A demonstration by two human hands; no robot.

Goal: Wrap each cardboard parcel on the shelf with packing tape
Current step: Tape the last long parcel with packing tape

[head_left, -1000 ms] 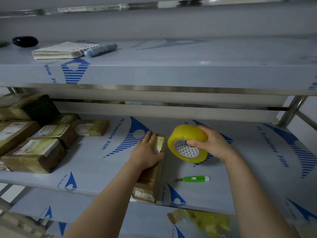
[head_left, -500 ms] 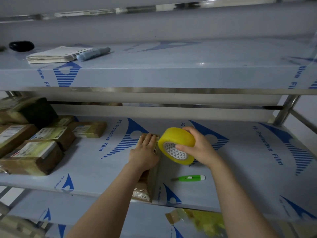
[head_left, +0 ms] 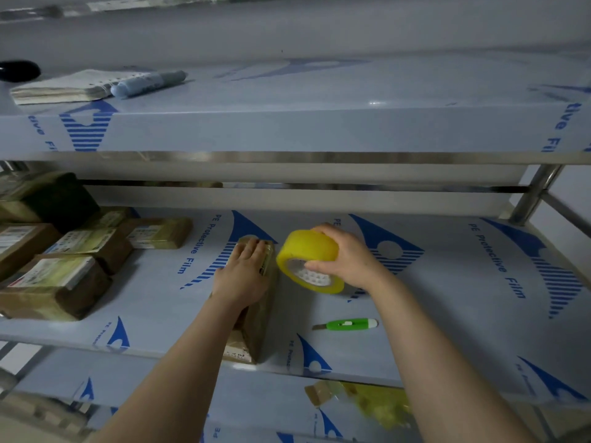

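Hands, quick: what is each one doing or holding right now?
Left hand: open, fingers flat on the cardboard parcel.
Right hand: closed around the yellow packing tape roll.

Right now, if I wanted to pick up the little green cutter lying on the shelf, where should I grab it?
Pinch the green cutter across its plastic body, coming down from above. It lies flat on the shelf, and what looks like the blade pokes out at its left end, so stay off that end.

Film-covered middle shelf carries grouped parcels left, one parcel centre. Green cutter lies near it
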